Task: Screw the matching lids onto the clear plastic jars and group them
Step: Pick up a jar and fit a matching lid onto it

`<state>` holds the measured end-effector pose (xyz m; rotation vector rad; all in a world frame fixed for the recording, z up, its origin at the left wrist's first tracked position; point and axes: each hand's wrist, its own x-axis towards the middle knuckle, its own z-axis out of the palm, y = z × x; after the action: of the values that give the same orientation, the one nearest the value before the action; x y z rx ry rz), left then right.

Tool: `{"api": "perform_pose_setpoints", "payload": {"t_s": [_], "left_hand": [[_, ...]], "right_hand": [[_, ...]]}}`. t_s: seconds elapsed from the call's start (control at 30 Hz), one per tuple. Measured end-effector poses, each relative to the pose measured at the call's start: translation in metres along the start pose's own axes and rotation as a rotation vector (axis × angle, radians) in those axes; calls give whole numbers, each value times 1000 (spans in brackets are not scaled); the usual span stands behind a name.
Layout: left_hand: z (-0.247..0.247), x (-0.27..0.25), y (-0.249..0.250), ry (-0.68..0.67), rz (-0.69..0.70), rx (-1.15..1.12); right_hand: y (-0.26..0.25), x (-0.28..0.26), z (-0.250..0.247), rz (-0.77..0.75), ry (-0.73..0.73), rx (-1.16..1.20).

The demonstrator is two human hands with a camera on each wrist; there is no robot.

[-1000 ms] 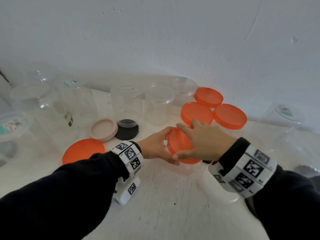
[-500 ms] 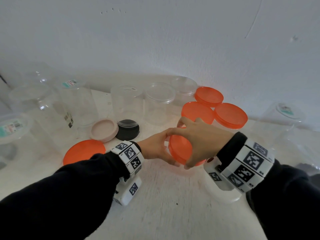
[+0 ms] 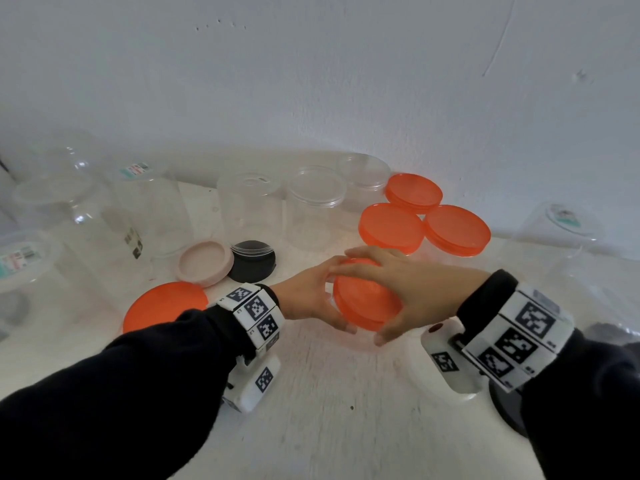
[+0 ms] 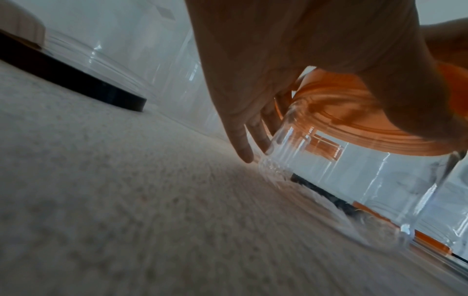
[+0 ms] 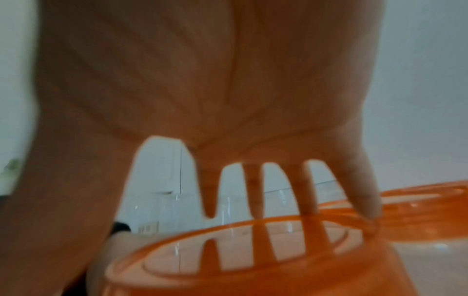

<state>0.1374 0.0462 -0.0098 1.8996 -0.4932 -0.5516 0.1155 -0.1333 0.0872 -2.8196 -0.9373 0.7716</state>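
On a white counter [image 3: 329, 410], a clear jar [image 4: 354, 180] stands braced by the left hand [image 3: 306, 299], its grip curled round the wall, so the right hand [image 3: 408, 289] can twist the orange lid [image 3: 363, 303], grip spread round its rim.

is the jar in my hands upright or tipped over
Upright: the jar stands on the table, orange lid on top, under the right hand.

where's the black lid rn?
In the head view the black lid lies on the table left of centre, touching the right of the beige lid, just beyond the left hand.
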Motion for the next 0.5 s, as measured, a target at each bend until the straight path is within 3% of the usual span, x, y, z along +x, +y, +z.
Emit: {"api": "perform_pose_setpoints", "payload": {"t_s": [0.1,0.23,0.3,0.5], "left_hand": [[0,0,-1,-1,-2,-1],[0,1,0,1,-14,-8],[0,0,1,-7,-18,-7],[1,-1,0,-5,-18,-21]], "right_hand": [[5,1,-1,-17,13,-32],[-4,5,6,182,205,-204],[-7,6,11,227,233,-278],[5,-2,-1,-13,-8,-59]]}}
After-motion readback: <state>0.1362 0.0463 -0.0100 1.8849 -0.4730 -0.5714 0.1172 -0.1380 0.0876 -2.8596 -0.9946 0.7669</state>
